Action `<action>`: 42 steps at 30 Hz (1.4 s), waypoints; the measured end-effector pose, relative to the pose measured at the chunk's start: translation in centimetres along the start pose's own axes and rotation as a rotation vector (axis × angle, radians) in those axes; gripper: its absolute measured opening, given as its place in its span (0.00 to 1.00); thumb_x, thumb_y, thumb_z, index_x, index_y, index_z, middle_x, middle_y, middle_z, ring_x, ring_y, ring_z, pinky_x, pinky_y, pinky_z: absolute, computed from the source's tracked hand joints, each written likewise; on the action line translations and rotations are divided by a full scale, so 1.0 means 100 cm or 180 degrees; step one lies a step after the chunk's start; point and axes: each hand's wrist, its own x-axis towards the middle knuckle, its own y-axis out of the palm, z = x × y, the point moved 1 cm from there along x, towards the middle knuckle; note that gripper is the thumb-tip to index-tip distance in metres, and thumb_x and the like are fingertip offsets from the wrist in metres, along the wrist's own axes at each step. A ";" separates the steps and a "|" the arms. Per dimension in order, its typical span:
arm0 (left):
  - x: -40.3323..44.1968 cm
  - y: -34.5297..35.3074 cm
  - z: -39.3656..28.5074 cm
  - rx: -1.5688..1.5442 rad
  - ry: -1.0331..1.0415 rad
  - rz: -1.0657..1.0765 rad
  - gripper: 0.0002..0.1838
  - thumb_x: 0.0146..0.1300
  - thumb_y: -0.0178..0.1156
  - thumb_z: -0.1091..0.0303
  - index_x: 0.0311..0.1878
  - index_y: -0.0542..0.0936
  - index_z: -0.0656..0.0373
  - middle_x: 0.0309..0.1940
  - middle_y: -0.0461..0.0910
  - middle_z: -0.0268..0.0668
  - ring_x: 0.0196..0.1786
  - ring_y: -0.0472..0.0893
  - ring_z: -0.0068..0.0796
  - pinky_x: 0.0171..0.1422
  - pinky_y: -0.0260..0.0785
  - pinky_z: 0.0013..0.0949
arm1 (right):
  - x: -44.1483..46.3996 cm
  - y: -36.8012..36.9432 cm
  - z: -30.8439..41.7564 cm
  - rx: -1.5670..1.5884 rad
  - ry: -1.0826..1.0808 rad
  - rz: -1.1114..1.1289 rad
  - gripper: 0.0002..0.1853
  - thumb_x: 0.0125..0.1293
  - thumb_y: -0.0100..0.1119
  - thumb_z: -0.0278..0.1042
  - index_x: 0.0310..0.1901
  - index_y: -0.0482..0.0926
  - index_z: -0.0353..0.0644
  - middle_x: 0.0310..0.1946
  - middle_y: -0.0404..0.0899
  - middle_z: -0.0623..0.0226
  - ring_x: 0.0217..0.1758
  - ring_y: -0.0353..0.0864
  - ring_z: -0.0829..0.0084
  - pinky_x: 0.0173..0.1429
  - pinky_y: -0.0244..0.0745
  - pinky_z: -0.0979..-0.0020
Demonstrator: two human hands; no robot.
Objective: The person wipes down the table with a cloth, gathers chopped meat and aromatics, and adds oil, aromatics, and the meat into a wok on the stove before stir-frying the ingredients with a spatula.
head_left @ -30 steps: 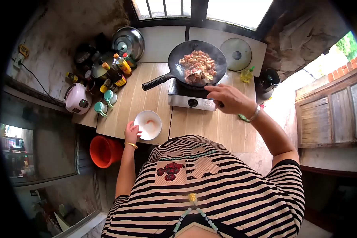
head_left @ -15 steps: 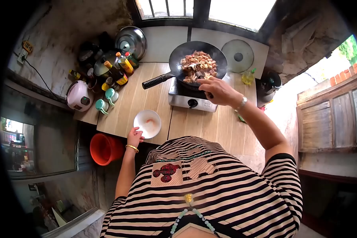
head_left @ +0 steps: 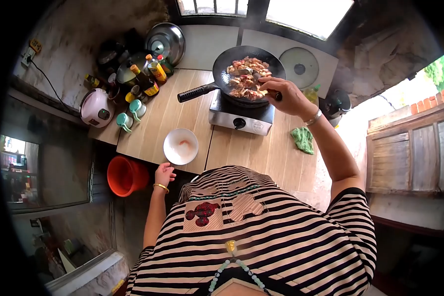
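My right hand (head_left: 287, 94) is closed round the dark handle of a spatula (head_left: 245, 72). The spatula's metal blade sits among browned meat pieces (head_left: 249, 89) in a black wok (head_left: 223, 64). Steam rises from the wok, which rests on a silver single-burner stove (head_left: 224, 117); its long handle points left. A white bowl (head_left: 172, 155) with a little reddish residue stands near the counter's front edge. Just below it, my left hand (head_left: 165, 173) holds nothing, its fingers loosely apart and close to the bowl's rim.
Sauce bottles (head_left: 156, 70), teal-lidded jars (head_left: 137, 109) and a pink rice cooker (head_left: 96, 107) line the counter's left. A glass lid (head_left: 301, 71) lies behind the stove. On the right is a green cloth (head_left: 302, 140). A red bucket (head_left: 126, 177) stands below.
My right hand has shifted right with the spatula, and the meat is moved about in the wok. My left hand has drawn slightly down from the white bowl. The view has tilted a little.
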 end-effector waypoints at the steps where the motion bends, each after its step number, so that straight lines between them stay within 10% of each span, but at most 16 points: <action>1: -0.001 -0.001 0.003 -0.0017 -0.0082 0.0014 0.18 0.58 0.58 0.72 0.51 0.70 0.66 0.34 0.77 0.39 0.25 0.78 0.23 0.24 0.72 0.23 | 0.001 0.004 -0.002 -0.0011 -0.0174 0.0010 0.09 0.52 0.55 0.20 0.36 0.77 0.41 0.51 0.76 0.60 0.49 0.77 0.59 0.49 0.74 0.65; 6: 0.004 0.002 0.010 -0.0098 -0.0085 0.0087 0.17 0.58 0.57 0.72 0.50 0.71 0.65 0.33 0.77 0.38 0.25 0.78 0.23 0.24 0.71 0.23 | 0.005 0.049 -0.027 -0.0219 -0.0517 0.0053 0.09 0.52 0.57 0.21 0.37 0.78 0.41 0.51 0.76 0.59 0.48 0.77 0.57 0.52 0.73 0.65; 10: 0.004 0.004 0.002 0.0007 -0.0056 0.0095 0.16 0.58 0.57 0.71 0.50 0.72 0.64 0.33 0.77 0.36 0.25 0.78 0.23 0.24 0.71 0.23 | 0.019 0.031 -0.055 0.0913 0.0280 -0.0334 0.08 0.57 0.56 0.19 0.40 0.78 0.36 0.52 0.76 0.63 0.41 0.78 0.81 0.44 0.75 0.79; 14: 0.002 -0.007 0.018 -0.0035 -0.0263 -0.0086 0.16 0.58 0.57 0.71 0.49 0.72 0.63 0.33 0.77 0.36 0.25 0.78 0.23 0.24 0.71 0.24 | 0.014 -0.016 -0.083 0.1605 0.0811 -0.1367 0.07 0.59 0.58 0.28 0.36 0.80 0.35 0.30 0.81 0.68 0.30 0.76 0.84 0.36 0.73 0.81; 21: -0.017 -0.019 0.041 -0.0003 -0.0705 -0.0348 0.16 0.56 0.56 0.73 0.49 0.72 0.62 0.33 0.78 0.37 0.24 0.78 0.25 0.23 0.71 0.25 | 0.023 -0.072 -0.114 0.0880 0.2267 -0.1966 0.16 0.59 0.58 0.39 0.29 0.79 0.30 0.19 0.79 0.64 0.20 0.81 0.74 0.21 0.75 0.78; 25: -0.013 -0.016 0.045 -0.0128 -0.0573 -0.0300 0.17 0.56 0.56 0.72 0.49 0.72 0.63 0.33 0.78 0.37 0.24 0.78 0.25 0.23 0.72 0.27 | 0.027 -0.015 -0.189 0.2765 0.2415 -0.2551 0.15 0.58 0.57 0.36 0.29 0.77 0.28 0.24 0.79 0.56 0.20 0.82 0.67 0.20 0.77 0.76; 32: -0.018 -0.022 0.070 -0.0132 -0.0775 -0.0424 0.15 0.55 0.56 0.73 0.48 0.72 0.63 0.32 0.78 0.38 0.23 0.78 0.27 0.22 0.71 0.27 | 0.018 -0.024 -0.107 0.1780 0.1126 -0.1046 0.09 0.62 0.53 0.29 0.39 0.80 0.33 0.27 0.78 0.71 0.30 0.78 0.82 0.36 0.75 0.82; 38: -0.033 -0.029 0.108 -0.0370 -0.1055 -0.0584 0.14 0.56 0.56 0.75 0.47 0.73 0.61 0.31 0.77 0.38 0.23 0.78 0.27 0.21 0.72 0.28 | 0.032 -0.055 -0.155 0.1064 0.1275 -0.1180 0.10 0.62 0.53 0.29 0.39 0.80 0.34 0.27 0.79 0.68 0.30 0.78 0.82 0.37 0.75 0.82; 42: -0.042 -0.020 0.102 -0.0557 -0.0961 -0.0655 0.14 0.56 0.57 0.74 0.47 0.73 0.61 0.31 0.78 0.37 0.23 0.78 0.27 0.21 0.72 0.27 | 0.080 -0.046 -0.209 0.2836 0.1763 -0.1241 0.11 0.61 0.54 0.31 0.41 0.80 0.35 0.34 0.80 0.62 0.33 0.81 0.78 0.38 0.77 0.78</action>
